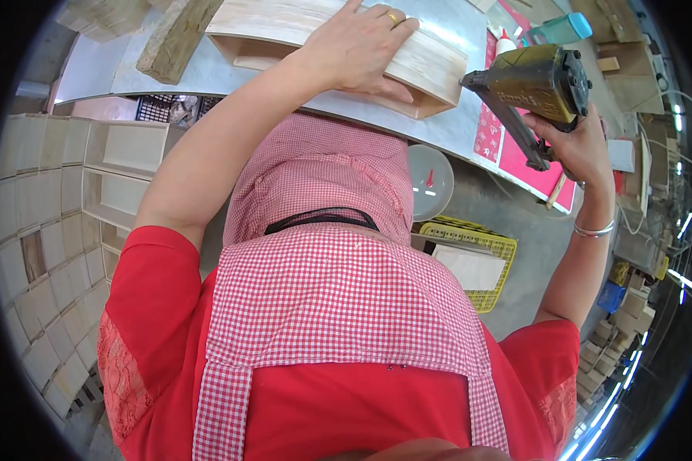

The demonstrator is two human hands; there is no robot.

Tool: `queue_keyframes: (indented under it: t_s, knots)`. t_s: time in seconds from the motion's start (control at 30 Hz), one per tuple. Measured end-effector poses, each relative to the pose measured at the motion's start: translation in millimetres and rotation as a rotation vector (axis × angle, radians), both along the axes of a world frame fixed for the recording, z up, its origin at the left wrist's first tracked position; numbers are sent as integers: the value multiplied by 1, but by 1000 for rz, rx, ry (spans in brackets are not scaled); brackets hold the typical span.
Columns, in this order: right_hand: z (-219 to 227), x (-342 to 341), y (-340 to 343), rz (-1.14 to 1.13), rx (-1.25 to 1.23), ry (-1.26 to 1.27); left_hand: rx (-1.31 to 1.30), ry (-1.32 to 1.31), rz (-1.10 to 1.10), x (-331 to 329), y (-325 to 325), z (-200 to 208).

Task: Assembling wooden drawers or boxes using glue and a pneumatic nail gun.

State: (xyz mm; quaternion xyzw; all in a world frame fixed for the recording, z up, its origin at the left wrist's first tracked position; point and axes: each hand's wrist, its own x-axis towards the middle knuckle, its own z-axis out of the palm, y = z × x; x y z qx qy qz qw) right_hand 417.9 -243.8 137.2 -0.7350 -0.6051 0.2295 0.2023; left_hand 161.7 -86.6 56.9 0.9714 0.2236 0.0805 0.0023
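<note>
A long, pale wooden box [430, 65] lies on its side at the table's near edge, its open side toward me. My left hand [361, 50] holds it from above: the fingers are spread over the top board and the thumb comes down at the near edge. In my right hand [580, 146] is a nail gun [527, 81], dark and brass-coloured, gripped by its handle. Its nose is at the box's right end; I cannot tell whether it touches the wood. The slanting magazine points back toward me.
A rough wood block [178, 38] rests left of the box on the metal-topped table [123, 65]. At right are a pink sheet [538, 180], a white bottle [505, 44] and a teal-lidded container [565, 29]. Below stand a round stool [430, 180] and a yellow basket [507, 265]. Wooden boxes [50, 230] stack up left.
</note>
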Motion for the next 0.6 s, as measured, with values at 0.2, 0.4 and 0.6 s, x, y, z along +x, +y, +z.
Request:
queue_keyframes:
  t_s: [0.2,0.4,0.6]
  knots:
    - [2,0,3,-73,-82,19,-3,-4,1,-1,1,-7]
    - [3,3,6,-53,-73,-45,132,-94,-20,2,1,-11]
    - [0,2,-2,-15,-7,-23,376,-279,-67,-2,10,-47]
